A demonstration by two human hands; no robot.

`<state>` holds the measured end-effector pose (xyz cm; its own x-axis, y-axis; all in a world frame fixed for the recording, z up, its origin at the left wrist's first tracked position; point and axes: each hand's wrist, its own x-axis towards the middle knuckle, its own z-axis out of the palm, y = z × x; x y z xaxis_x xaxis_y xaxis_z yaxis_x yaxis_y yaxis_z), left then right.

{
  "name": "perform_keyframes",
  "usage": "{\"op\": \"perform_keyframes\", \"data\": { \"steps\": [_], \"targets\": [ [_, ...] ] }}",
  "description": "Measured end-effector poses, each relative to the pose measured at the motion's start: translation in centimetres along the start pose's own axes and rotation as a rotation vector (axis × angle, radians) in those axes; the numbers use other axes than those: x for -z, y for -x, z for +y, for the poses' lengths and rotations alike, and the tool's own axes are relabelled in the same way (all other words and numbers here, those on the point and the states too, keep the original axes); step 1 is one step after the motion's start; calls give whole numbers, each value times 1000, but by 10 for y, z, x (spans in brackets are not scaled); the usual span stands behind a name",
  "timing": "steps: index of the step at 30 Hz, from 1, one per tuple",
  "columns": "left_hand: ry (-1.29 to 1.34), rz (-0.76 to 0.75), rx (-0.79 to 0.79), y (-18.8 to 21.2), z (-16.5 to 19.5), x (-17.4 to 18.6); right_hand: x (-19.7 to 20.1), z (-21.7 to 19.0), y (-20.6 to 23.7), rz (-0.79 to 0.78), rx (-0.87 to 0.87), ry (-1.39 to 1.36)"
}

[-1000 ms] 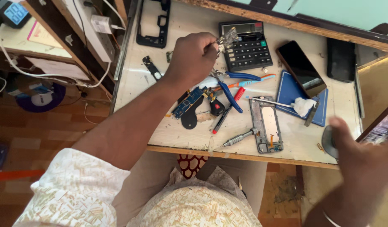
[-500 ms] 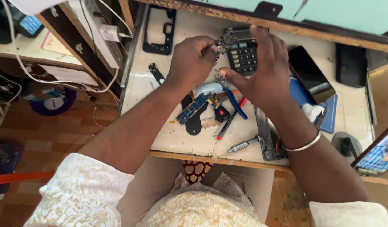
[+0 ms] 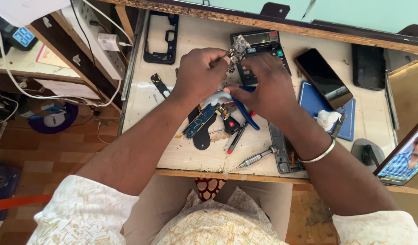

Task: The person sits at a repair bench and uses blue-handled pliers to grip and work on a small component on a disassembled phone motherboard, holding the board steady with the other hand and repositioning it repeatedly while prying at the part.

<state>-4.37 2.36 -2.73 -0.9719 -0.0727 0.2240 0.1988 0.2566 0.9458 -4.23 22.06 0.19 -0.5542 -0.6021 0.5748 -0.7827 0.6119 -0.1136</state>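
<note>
Left hand pinches a small circuit part aloft near the tabletop's far edge, right hand gripping it too for steadiness.

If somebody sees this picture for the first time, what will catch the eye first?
Both hands meet above the bench's middle: the left hand pinches a small circuit part, with the right hand beside it. Below them lies a blue circuit board, and a dark phone rests to the right.

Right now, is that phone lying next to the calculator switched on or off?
Off, it seems: the phone lies face up beside the calculator, and its screen is dark, showing only a pale reflection. Whether it is powered down or just asleep cannot be told.
</note>
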Motion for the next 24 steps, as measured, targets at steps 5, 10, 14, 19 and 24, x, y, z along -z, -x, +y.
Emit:
{"op": "perform_keyframes", "data": {
  "steps": [5, 10, 14, 19, 24],
  "targets": [
    [40, -111, 33, 1, -3, -2, -6, 7, 1, 25, -94, -54],
    [133, -69, 3, -1, -6, -2, -1, 11, -1, -55, -133, -14],
    [114, -23, 59, -5, -7, 5, 14, 6, -5, -226, 12, -35],
    [79, 25, -25, -4, -5, 9, 32, -12, -7, -458, -56, -5],
    [76, 35, 31, -3, -4, 7, 40, -15, -10, -552, -177, -97]
  ]
}}
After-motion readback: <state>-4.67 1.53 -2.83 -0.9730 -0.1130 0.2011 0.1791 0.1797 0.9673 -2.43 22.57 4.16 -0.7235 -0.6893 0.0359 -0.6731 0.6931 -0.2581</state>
